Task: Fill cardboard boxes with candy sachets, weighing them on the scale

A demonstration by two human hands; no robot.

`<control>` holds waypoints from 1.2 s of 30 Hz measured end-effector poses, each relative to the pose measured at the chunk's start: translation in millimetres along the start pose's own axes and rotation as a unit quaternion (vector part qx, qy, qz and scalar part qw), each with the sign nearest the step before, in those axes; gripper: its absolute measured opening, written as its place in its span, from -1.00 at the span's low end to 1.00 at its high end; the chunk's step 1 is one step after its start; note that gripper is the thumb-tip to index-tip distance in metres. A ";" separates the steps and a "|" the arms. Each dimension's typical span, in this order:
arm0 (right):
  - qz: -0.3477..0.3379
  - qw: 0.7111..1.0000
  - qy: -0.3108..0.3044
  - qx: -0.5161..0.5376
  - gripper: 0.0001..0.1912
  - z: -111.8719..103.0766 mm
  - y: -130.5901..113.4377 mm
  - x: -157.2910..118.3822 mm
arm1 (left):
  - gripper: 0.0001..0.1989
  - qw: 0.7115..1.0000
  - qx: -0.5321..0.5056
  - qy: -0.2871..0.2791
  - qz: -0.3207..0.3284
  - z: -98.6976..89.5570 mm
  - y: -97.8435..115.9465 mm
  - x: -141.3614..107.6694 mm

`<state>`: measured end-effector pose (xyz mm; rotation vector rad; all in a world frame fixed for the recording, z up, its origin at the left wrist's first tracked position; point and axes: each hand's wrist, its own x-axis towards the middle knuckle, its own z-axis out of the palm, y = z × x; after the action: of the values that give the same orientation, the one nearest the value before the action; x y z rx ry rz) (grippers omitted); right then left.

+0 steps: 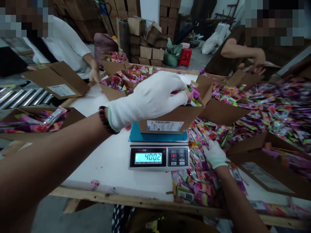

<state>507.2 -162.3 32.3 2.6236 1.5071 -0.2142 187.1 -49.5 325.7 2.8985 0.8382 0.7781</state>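
My left hand [150,100], in a white knit glove [126,111], reaches in from the left with the wrist bent, a dark beaded bracelet [105,119] above the cuff. Its fingers [177,85] bunch together over the rim of a corrugated cardboard box [167,121], among glossy foil sachets [194,94]; I cannot tell whether they clamp any. The box sits on the blue pan [136,136] of a digital scale [159,157] reading 400.2. My gloved right hand [215,154] lies palm down, fingers slightly apart, on a loose heap of sachets [201,181] on the white counter [107,161], right of the scale.

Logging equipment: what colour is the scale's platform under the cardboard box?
Teal blue scale platform, best in the head view.
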 end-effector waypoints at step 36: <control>-0.264 0.937 0.118 0.195 -0.68 -17.3 -9.0 34.9 | -0.69 0.993 0.009 0.100 -0.067 -19.5 -28.5 -70.4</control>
<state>518.0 -125.3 43.0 2.5131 2.4712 -0.2711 112.4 -62.9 306.0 2.7755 1.0503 1.0650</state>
